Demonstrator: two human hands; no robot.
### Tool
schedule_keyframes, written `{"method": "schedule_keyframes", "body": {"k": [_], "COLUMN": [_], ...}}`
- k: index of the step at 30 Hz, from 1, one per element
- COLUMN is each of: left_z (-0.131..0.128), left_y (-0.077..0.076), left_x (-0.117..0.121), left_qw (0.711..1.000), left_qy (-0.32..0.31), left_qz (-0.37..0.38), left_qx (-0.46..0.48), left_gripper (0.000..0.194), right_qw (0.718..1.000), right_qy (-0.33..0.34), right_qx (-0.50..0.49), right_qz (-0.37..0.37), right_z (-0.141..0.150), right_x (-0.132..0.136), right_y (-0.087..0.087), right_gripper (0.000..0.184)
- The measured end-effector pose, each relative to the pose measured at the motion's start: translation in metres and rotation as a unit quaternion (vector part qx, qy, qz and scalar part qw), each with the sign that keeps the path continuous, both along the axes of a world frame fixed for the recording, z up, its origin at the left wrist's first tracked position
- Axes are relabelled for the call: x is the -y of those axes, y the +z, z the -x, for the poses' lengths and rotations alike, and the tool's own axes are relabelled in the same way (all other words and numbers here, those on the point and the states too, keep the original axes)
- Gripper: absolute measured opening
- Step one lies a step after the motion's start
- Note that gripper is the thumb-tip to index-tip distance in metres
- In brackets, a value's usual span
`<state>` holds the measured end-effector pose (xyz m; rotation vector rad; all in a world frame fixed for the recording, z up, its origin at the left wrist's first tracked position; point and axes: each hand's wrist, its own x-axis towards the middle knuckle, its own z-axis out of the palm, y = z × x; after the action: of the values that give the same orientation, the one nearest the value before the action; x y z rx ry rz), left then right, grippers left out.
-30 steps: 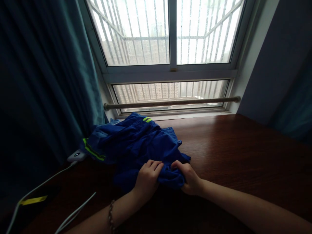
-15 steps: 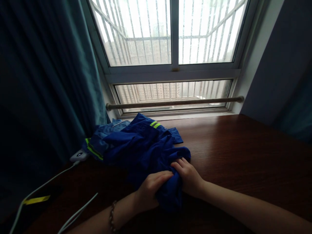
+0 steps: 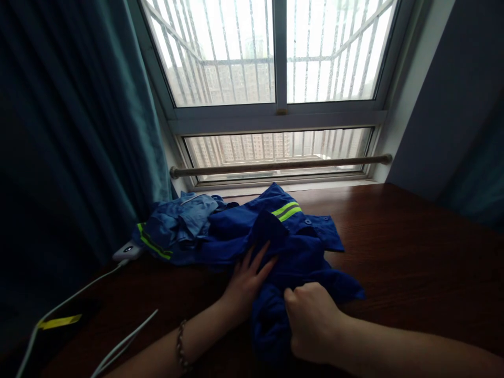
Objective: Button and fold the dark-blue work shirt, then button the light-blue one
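Note:
A dark blue work jacket point(image 3: 299, 257) with a yellow-green and grey reflective stripe lies crumpled on the dark wooden table point(image 3: 394, 241). My left hand point(image 3: 248, 286) rests on it with the fingers spread, touching the cloth. Closed in a fist, my right hand point(image 3: 315, 320) grips a bunched part of the jacket close to the front. A cuff with buttons sticks out at the jacket's right side. Lighter blue cloth point(image 3: 192, 215) is heaped at the left, and a second reflective stripe shows below it.
At the left a white device point(image 3: 128, 251) sits by the cloth, with a white cable point(image 3: 79, 291) running from it. A yellow tag point(image 3: 60, 322) and another cable end point(image 3: 129, 338) lie nearby. Behind are a curtain point(image 3: 153, 131), a rail point(image 3: 283, 167) and a barred window.
The jacket has shifted right and spread out, showing more of its stripe and cuff. My left hand has opened onto the cloth. My right hand has moved nearer, gripping fabric.

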<state>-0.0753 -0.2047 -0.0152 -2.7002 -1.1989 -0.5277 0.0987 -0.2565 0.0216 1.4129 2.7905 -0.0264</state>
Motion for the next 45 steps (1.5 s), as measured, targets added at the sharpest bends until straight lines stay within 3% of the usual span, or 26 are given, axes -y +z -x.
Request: {"method": "schedule_keyframes", "body": {"k": [3,5,9,11,14,17,23,25,27,29,31,33,35,37,39,41,45], "left_z": [0.001,0.003,0.004,0.003,0.001,0.002,0.007,0.006,0.004,0.003,0.002,0.001,-0.001,-0.004,-0.007,-0.01,-0.007], "left_y": [0.0,0.0,-0.002,-0.001,0.001,-0.004,-0.02,-0.017,-0.011,-0.008,-0.008,-0.011,-0.013,-0.011,-0.002,0.013,0.042], "left_x": [0.0,-0.001,-0.002,-0.001,0.0,-0.002,-0.008,-0.005,-0.001,0.001,0.003,0.004,0.005,0.009,0.016,0.024,0.034], "left_qw": [0.992,0.983,0.979,0.98,0.983,0.984,0.981,0.984,0.985,0.984,0.985,0.988,0.981,0.951,0.899,0.854,0.797], "left_qy": [-0.126,-0.181,-0.201,-0.194,-0.18,-0.175,-0.19,-0.173,-0.166,-0.172,-0.168,-0.152,-0.142,-0.135,-0.116,-0.097,-0.122], "left_qz": [0.028,0.03,0.034,0.035,0.039,0.027,-0.043,-0.031,-0.033,-0.046,-0.038,0.002,0.087,0.218,0.357,0.454,0.56], "left_qx": [-0.002,0.003,0.005,0.007,0.005,0.008,0.025,0.004,-0.013,-0.016,-0.007,0.028,0.097,0.174,0.223,0.234,0.192], "left_gripper": [0.066,0.065,0.062,0.059,0.053,0.053,0.04,0.03,0.021,0.016,0.015,0.014,0.016,0.023,0.031,0.035,0.023], "right_qw": [0.994,0.983,0.933,0.89,0.792,0.703,0.601,0.587,0.62,0.712,0.833,0.913,0.938,0.943,0.949,0.958,0.963], "right_qy": [0.065,0.117,0.187,0.179,0.17,0.184,0.178,0.164,0.154,0.154,0.153,0.142,0.124,0.085,0.043,0.036,0.07], "right_qx": [0.038,0.013,-0.099,-0.137,-0.188,-0.248,-0.272,-0.257,-0.257,-0.281,-0.326,-0.346,-0.32,-0.279,-0.252,-0.24,-0.238], "right_qz": [0.083,0.138,0.292,0.396,0.555,0.64,0.73,0.75,0.725,0.625,0.42,0.163,-0.044,-0.161,-0.185,-0.152,-0.107], "right_z": [-0.001,-0.007,-0.023,-0.032,-0.043,-0.048,-0.045,-0.044,-0.042,-0.04,-0.037,-0.034,-0.032,-0.032,-0.032,-0.032,-0.031], "right_x": [0.011,0.01,-0.013,-0.029,-0.05,-0.061,-0.06,-0.056,-0.053,-0.049,-0.046,-0.045,-0.047,-0.051,-0.055,-0.059,-0.059], "right_y": [0.014,0.023,0.03,0.027,0.016,0.006,0.005,0.007,0.008,0.01,0.012,0.014,0.014,0.011,0.005,-0.002,-0.01], "right_gripper": [0.023,0.027,0.025,0.024,0.03,0.041,0.037,0.035,0.033,0.029,0.022,0.014,0.015,0.025,0.036,0.037,0.031]}}
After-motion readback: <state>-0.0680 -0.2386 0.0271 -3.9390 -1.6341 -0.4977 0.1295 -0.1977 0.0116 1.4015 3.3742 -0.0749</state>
